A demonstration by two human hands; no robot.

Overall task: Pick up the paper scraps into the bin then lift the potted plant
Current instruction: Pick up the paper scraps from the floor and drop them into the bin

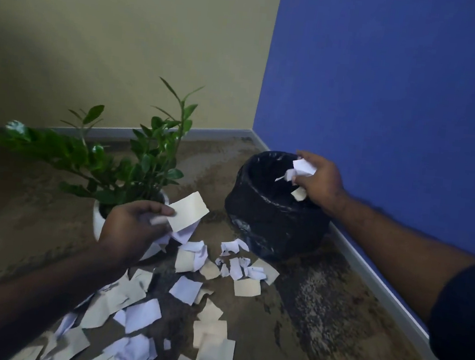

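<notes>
Now: right hand point(322, 181) fingers pinch paper scraps point(301, 170) over bin point(274, 213) | left hand point(134, 227) fingers clamp scraps beside potted plant point(132, 166)

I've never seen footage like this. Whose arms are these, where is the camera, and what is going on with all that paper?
There is no machine here: the arms belong to a person, and the single picture comes from a wide-angle camera worn on their head, looking forward and down. That is why both arms reach in from the bottom edges.

The right hand is over the open mouth of a black bin lined with a bag, holding a bunch of crumpled paper. The left hand holds more scraps, with a cream piece sticking out, in front of a potted plant in a white pot.

Many more paper scraps, white and cream, lie scattered on the brown floor in a room corner, where a beige wall meets a blue one.
</notes>
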